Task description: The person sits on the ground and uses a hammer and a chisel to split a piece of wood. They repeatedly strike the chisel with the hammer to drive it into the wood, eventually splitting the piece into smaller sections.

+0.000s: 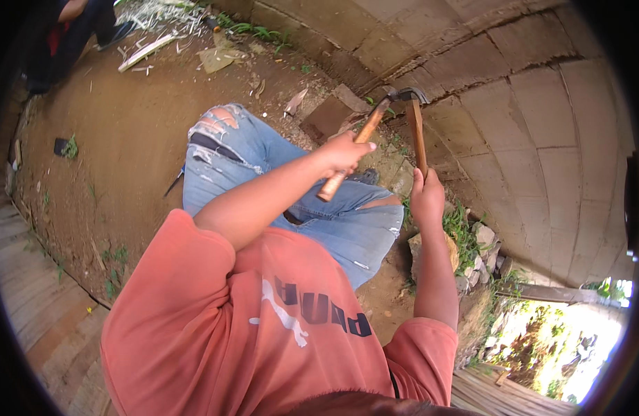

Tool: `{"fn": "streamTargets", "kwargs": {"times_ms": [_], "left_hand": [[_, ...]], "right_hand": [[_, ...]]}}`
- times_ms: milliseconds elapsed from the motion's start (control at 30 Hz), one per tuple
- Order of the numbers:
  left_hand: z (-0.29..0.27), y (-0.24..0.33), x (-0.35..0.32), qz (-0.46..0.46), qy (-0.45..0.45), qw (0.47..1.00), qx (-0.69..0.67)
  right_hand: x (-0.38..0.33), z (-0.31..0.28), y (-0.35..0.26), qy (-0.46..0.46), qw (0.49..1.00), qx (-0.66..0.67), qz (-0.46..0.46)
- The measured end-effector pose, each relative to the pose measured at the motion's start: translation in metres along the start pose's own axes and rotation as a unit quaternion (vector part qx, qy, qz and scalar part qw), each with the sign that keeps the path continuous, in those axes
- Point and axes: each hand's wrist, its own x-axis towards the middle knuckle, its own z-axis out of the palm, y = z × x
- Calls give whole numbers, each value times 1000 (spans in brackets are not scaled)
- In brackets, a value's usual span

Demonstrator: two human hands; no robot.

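Note:
My left hand (pixel 347 152) is wrapped round a wooden-handled tool (pixel 372 125), whose handle slants up to the right above my jeans. My right hand (pixel 428 197) grips the lower handle of a hammer (pixel 418 132), held nearly upright near the wall. At the top, the dark metal hammer head (pixel 411 94) meets or overlaps the upper end of the left tool. Whether they touch, and what kind of head the left tool has, I cannot tell.
A block wall (pixel 513 132) rises on the right, with stones (pixel 482 249) and weeds at its foot. A brown block (pixel 333 114) lies beyond my knees. Another person's leg (pixel 73 41) is at the far left, near pale shavings (pixel 170 17) and a pale wood strip (pixel 147 53) on the dirt.

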Motion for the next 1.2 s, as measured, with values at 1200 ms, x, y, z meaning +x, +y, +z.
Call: {"fn": "streamTargets", "kwargs": {"times_ms": [1200], "left_hand": [[-83, 62, -62, 81, 163, 717, 672]], "right_hand": [[16, -76, -13, 66, 972, 225, -11]]}}
